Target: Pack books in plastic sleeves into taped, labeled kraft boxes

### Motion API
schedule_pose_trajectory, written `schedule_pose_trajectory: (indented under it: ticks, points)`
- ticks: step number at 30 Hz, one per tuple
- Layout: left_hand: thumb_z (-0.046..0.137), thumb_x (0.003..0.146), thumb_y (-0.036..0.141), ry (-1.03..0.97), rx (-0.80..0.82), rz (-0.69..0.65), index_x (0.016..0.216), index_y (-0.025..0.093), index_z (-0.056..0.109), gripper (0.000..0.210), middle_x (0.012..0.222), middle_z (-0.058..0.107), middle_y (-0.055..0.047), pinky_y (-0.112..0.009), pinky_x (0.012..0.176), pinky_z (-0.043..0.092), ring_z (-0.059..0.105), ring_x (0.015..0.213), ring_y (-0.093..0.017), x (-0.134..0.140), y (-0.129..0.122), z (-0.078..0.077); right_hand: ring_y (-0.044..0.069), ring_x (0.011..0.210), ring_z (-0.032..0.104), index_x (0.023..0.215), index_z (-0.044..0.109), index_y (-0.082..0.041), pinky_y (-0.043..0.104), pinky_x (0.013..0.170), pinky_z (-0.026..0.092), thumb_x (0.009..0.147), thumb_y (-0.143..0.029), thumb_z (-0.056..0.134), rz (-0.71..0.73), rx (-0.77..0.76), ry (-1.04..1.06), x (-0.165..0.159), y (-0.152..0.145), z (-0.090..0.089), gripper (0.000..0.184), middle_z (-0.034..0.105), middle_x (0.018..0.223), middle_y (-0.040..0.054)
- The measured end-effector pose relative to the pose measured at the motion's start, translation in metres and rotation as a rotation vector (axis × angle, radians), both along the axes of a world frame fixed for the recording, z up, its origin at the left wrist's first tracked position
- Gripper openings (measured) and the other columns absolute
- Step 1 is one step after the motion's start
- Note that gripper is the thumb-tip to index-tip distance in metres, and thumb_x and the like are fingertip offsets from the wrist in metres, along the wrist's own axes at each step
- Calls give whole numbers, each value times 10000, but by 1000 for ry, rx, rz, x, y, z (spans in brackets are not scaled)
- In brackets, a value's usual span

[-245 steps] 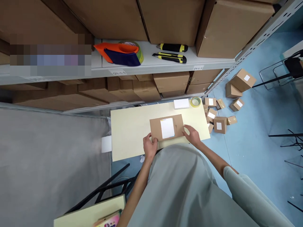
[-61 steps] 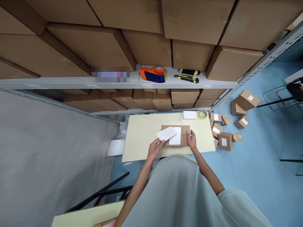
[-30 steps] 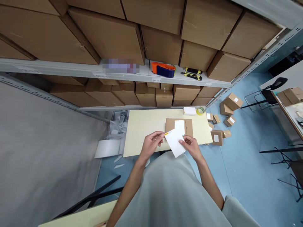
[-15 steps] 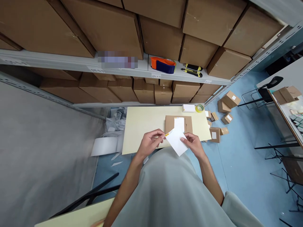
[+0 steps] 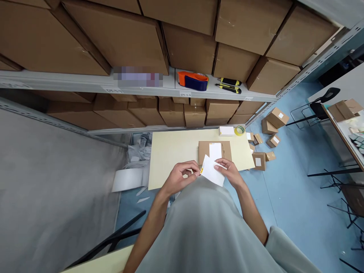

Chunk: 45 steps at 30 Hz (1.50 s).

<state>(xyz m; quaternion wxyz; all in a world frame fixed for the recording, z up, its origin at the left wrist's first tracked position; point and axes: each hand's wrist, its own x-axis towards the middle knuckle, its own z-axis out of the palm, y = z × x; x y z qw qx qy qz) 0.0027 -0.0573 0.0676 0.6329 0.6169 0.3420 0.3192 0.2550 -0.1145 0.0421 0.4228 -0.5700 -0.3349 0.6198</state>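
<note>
**White sheet has swung round since half a second ago, left hand dipped with it**

So the loose white sheet [image 5: 212, 173] has turned compared with the last frame: its yellow-marked corner sits lower now, and the left hand [image 5: 183, 177] has gone down with that corner. Go back two seconds and the right hand [image 5: 229, 173] was at the edge of the brown box [image 5: 204, 151]; now it's on the paper instead.

Grip-wise: right thumb lies on top of the sheet near its right side, fingers behind, so that's a proper hold. Left thumb and fingertips are pinched together on the yellow-marked corner, the other fingers curled. The sheet is tilted in the air in front of the person's shirt [image 5: 207, 223], overlapping the near edge of the box from this angle.

The box lies flat on the pale yellow table [image 5: 172, 153], with a white label [image 5: 215, 150] on its top. At the back of the table there's a white block [image 5: 226, 131], and just right of it a tape roll [image 5: 239, 131]. Up on the shelf [image 5: 162, 92] you've got an orange-and-blue tape dispenser [image 5: 193, 82] near two cutters.
</note>
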Motion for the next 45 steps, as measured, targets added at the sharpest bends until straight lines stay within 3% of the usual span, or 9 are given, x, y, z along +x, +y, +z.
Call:
schedule_pose_trajectory:
  ticks: [4,8,13,17,21,28,32,40,45]
  points:
    - [758,888,412,-33,-43,8,754,190,746,259,799,696,-66,-226,556,485,621,694,-152,4,-1,-2,228,943,736,1046,788,-253,365,884,586,787,-621,919,53,37,-40,-9,3,-9,468,798,1015,43]
    - [735,896,385,-21,-45,41,770,194,763,231,808,700,-62,-228,567,502,626,686,-146,13,-2,-5,262,1175,712,1048,800,-270,428,1096,535,808,-565,908,-15,209,-262,-19,3,-11,395,784,1181,65]
    - [707,895,311,66,43,89,780,200,764,170,782,710,-41,-213,580,493,633,689,-134,22,-2,-10,211,904,705,921,795,-252,365,884,567,949,-536,785,11,284,-277,-21,4,7,285,762,940,41]
    - [686,906,271,115,127,112,802,202,761,145,776,714,-24,-202,578,488,636,684,-122,29,-2,-10,191,821,676,912,812,-248,341,799,548,920,-501,842,115,307,-288,-15,8,25,255,748,874,25]
    - [663,932,249,148,169,136,812,201,760,161,787,722,-24,-204,594,503,641,689,-118,42,-3,-8,195,817,682,917,818,-256,341,776,537,896,-459,869,158,352,-372,-2,14,32,211,741,856,21]
    - [650,940,219,158,185,204,851,211,768,148,818,720,-24,-204,580,504,641,694,-121,87,-7,-1,197,816,680,879,809,-259,338,784,545,925,-326,766,264,389,-416,45,31,37,92,759,848,25]
    - [661,932,234,146,162,294,806,210,748,156,792,710,-20,-206,592,502,631,688,-122,117,-7,1,185,785,665,836,789,-244,326,775,536,881,-305,741,289,331,-372,83,44,36,89,761,831,20]
    - [743,875,367,13,-89,607,762,207,731,197,725,654,-22,-241,525,509,611,621,-145,174,-9,-12,195,777,660,806,755,-239,341,791,551,851,-428,795,228,135,-124,170,68,33,199,745,827,26]
    - [765,789,366,-160,-212,896,662,209,657,229,646,597,-4,-252,506,494,563,563,-134,211,-10,-15,211,793,644,794,740,-247,355,786,550,840,-481,817,201,86,-69,203,76,28,251,722,801,30]
